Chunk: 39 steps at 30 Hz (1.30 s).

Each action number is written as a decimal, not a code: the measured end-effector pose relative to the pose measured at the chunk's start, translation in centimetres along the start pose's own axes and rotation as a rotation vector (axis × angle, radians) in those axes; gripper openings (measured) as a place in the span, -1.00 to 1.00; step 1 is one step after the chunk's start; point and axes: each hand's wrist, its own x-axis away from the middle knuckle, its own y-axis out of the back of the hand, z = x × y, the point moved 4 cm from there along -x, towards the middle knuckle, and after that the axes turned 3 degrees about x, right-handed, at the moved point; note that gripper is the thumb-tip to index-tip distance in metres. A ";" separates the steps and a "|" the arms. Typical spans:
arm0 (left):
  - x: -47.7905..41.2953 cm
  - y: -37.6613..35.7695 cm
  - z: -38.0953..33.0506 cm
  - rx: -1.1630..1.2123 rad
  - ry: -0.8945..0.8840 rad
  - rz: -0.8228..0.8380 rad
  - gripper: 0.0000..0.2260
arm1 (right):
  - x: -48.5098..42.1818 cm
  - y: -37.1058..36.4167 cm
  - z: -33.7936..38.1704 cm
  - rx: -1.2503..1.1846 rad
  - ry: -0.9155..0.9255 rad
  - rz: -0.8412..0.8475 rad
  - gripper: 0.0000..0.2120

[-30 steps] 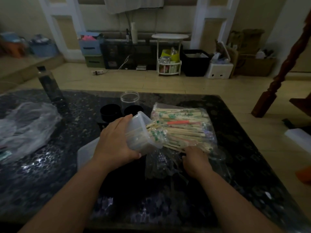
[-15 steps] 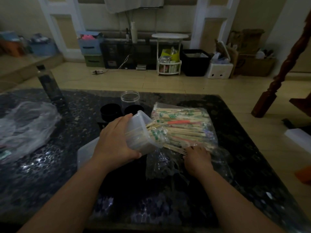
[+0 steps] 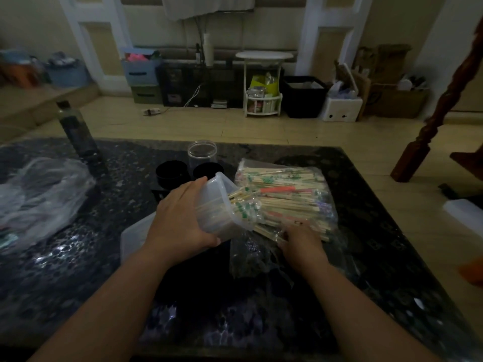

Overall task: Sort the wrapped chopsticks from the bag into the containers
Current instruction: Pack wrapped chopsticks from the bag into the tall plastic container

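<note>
Sitting low in a dim room with a beige tiled floor and clutter along the far wall, a dark speckled stone tabletop [image 3: 78, 270] fills the foreground

Left hand [image 3: 180, 226]: fingers and thumb wrapped round a clear rectangular plastic container [image 3: 217, 205], tipped on its side, mouth facing right, green-tipped wrapped chopsticks poking out

Right hand [image 3: 300, 244]: knuckles up, fingers curled down onto the near edge of the clear plastic bag of wrapped chopsticks [image 3: 287, 197]; fingertips hidden, so cannot tell whether they pinch anything

The bag lies flat on the table, touching the container's mouth

Behind: a clear round jar [image 3: 202, 155] and two black round cups [image 3: 171, 175]. Far left: a tall dark bottle [image 3: 75, 131] and a crumpled clear plastic sheet [image 3: 39, 194]. A translucent flat lid [image 3: 133, 239] lies under the left wrist
</note>
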 end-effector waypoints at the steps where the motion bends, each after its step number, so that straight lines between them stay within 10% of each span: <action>1: 0.0 0.0 0.0 -0.001 -0.001 -0.001 0.12 | 0.0 0.2 0.0 0.006 -0.003 -0.002 -0.81; 20: 0.6 -0.4 -0.8 -0.012 -0.042 0.025 0.12 | 1.7 -0.3 -0.5 0.272 -0.036 0.257 -0.54; 32: 0.5 -0.1 -0.7 -0.010 -0.048 -0.005 0.09 | 3.5 2.3 0.1 -0.048 0.021 0.386 -0.52; 39: 0.4 -0.1 -0.4 -0.013 -0.032 0.005 0.11 | 4.9 5.5 1.4 0.081 0.160 0.347 -0.80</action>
